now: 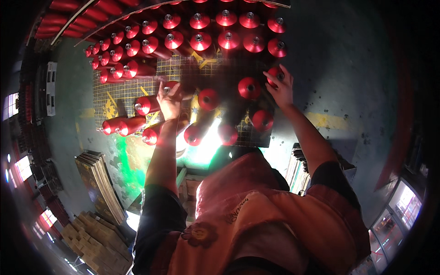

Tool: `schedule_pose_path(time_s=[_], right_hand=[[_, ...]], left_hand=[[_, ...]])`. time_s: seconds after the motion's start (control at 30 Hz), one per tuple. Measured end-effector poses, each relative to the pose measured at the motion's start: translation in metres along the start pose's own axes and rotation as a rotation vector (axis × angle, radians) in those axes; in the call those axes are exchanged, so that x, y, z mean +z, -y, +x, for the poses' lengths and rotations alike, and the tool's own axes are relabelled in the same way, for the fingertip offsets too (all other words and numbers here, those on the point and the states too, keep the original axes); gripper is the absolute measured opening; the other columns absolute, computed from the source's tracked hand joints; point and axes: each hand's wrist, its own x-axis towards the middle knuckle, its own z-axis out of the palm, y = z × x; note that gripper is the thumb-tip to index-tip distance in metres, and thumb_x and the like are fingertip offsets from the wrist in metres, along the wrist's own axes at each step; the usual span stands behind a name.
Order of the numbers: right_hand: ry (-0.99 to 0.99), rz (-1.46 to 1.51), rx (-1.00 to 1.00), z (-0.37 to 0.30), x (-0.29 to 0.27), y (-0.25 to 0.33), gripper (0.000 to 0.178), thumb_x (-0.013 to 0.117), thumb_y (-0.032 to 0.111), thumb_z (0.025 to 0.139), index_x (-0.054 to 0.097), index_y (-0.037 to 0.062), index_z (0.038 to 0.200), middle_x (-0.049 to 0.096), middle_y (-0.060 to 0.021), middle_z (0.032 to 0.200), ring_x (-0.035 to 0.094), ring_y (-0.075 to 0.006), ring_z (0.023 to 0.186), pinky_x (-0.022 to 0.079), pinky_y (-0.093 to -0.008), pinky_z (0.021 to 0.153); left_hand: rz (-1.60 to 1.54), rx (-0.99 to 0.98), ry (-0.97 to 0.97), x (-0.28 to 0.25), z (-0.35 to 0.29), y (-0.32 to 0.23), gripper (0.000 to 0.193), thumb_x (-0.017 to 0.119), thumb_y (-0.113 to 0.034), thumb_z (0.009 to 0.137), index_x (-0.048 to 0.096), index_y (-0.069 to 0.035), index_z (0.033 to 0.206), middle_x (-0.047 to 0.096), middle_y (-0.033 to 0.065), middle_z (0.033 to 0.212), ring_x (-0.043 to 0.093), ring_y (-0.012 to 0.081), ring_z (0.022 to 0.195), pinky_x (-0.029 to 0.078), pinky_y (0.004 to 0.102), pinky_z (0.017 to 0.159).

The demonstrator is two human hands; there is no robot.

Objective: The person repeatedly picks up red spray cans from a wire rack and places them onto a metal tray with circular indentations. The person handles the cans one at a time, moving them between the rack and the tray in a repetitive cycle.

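Observation:
Red metal cylinders with sloped shoulders and short necks stand on a yellow-lined, grid-marked board (173,68). My left hand (168,101) has its fingers closed round the top of one red cylinder (171,86), partly hidden by the fingers. At the board's right side, my right hand (282,88) grips the top of another red cylinder (274,73). Between my hands stand a dark-necked cylinder (207,99) and another cylinder (249,88). Several more are nearer to me, including a cylinder (262,120) at the right and a cylinder (146,105) beside my left wrist.
Rows of red cylinders (200,41) line the board's far side; more cylinders (87,20) sit beyond a rail at the far left. Stacked boards (98,183) and flattened cardboard (96,238) lie at lower left. Another stack (298,167) is beneath my right arm. Bright glare covers the near edge.

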Motion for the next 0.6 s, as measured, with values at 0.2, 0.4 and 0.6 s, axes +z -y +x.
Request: schedule_pose_path(time_s=[0.2, 0.4, 0.6], right_hand=[[-0.088, 0.023, -0.110, -0.013, -0.037, 0.032, 0.039, 0.077, 0.012, 0.077, 0.074, 0.0252, 0.114, 0.051, -0.0101, 0.138, 0.050, -0.0312, 0.122, 0.049, -0.0378, 0.097], [0.407, 0.510, -0.052, -0.080, -0.026, 0.077, 0.023, 0.075, 0.007, 0.081, 0.075, 0.0142, 0.103, 0.064, -0.0063, 0.118, 0.062, -0.0214, 0.102, 0.053, -0.0331, 0.086], [0.298, 0.540, 0.142, -0.077, -0.002, 0.085, 0.021, 0.077, 0.009, 0.080, 0.074, 0.0123, 0.100, 0.062, -0.0035, 0.087, 0.062, -0.0147, 0.070, 0.051, -0.0270, 0.066]], left_hand=[[-0.553, -0.019, -0.073, -0.060, -0.074, -0.012, 0.033, 0.072, 0.003, 0.080, 0.075, -0.012, 0.109, 0.058, 0.0121, 0.132, 0.057, 0.0284, 0.118, 0.045, 0.0354, 0.103], [-0.529, 0.225, 0.124, -0.030, -0.139, -0.016, 0.028, 0.073, 0.005, 0.077, 0.074, -0.007, 0.102, 0.069, 0.0079, 0.104, 0.064, 0.0217, 0.098, 0.051, 0.0321, 0.087], [-0.597, 0.223, -0.002, -0.001, -0.109, -0.029, 0.045, 0.076, -0.002, 0.079, 0.065, -0.005, 0.122, 0.062, 0.0026, 0.076, 0.059, 0.0104, 0.066, 0.050, 0.0246, 0.067]])
